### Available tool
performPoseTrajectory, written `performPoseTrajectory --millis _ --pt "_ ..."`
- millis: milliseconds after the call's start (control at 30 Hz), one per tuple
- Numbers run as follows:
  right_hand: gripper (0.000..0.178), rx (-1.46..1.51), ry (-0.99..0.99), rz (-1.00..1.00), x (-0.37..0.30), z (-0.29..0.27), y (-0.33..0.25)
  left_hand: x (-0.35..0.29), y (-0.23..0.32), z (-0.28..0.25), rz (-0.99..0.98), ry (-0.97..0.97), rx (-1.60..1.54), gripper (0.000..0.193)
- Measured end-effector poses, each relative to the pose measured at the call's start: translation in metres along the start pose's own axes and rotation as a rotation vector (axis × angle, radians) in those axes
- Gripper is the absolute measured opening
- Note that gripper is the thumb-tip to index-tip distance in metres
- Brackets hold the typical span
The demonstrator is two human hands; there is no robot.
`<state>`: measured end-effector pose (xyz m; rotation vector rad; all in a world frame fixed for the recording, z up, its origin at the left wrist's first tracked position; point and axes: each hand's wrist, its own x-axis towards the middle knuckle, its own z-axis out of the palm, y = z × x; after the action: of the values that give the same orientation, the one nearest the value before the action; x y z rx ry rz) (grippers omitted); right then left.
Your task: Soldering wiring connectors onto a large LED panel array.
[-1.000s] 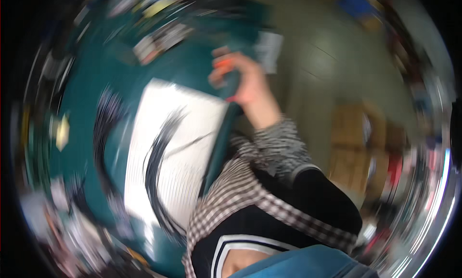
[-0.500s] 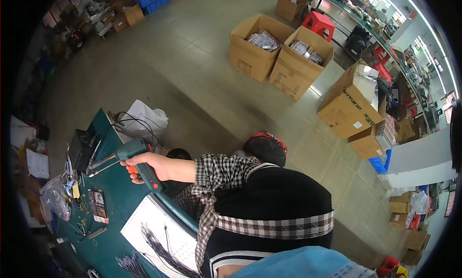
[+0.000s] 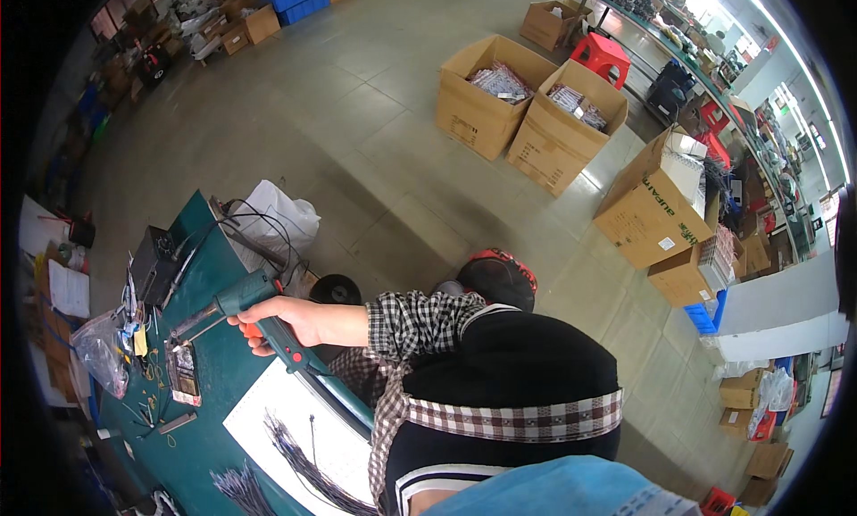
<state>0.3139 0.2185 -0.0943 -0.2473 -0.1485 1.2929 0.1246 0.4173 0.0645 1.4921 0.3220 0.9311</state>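
Note:
My right hand (image 3: 299, 317) grips a green soldering gun (image 3: 243, 293) by its handle, with fingers curled round the red trigger. The gun's metal nozzle slants down to the left. Its tip is at the upper end of a shallow, stained rectangular tray (image 3: 184, 378) on the green worktop (image 3: 219, 378); whether they touch, I cannot tell. My left hand is out of view. Below the gun, a white perforated sheet (image 3: 268, 400) carries a bundle of thin dark wires (image 3: 299, 453). Another bunch of wires (image 3: 241, 489) lies beside it.
A black box (image 3: 153, 264) stands near the table's far corner, with cables running past. A clear plastic bag (image 3: 100, 351) lies at the left. Beyond the table are a white bag (image 3: 284, 220) and a round black object (image 3: 336, 289). Filled cartons (image 3: 482, 119) stand on the floor.
The soldering gun's tip has moved from near the black box to the tray's upper end. The whole view has shifted slightly. My right hand keeps its grip.

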Motion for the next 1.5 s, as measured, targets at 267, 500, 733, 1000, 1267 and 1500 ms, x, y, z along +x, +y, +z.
performPoseTrajectory --millis 267,500,733,1000,1267,1500 --pt "0.025 0.020 0.050 0.019 -0.005 0.000 -0.004 -0.019 -0.061 -0.019 -0.179 0.071 -0.078 0.039" --pt "0.034 0.025 0.051 0.065 0.008 -0.010 0.009 -0.091 -0.079 -0.088 -0.334 0.367 -0.047 0.042" --pt "0.042 -0.306 0.118 0.146 0.027 0.027 -0.014 -0.397 0.055 -0.132 -0.233 1.173 0.034 0.044" --pt "0.043 -0.401 -0.135 0.488 0.089 0.008 0.016 -0.436 0.041 -0.071 -0.314 1.627 0.052 0.040" --pt "0.039 -0.637 -0.125 0.579 0.120 0.018 0.034 -0.330 0.032 -0.049 -0.662 1.080 1.471 0.030" --pt "0.039 -0.675 -0.063 0.450 0.123 0.024 0.014 -0.265 -0.072 -0.111 -0.820 0.774 1.131 0.030"
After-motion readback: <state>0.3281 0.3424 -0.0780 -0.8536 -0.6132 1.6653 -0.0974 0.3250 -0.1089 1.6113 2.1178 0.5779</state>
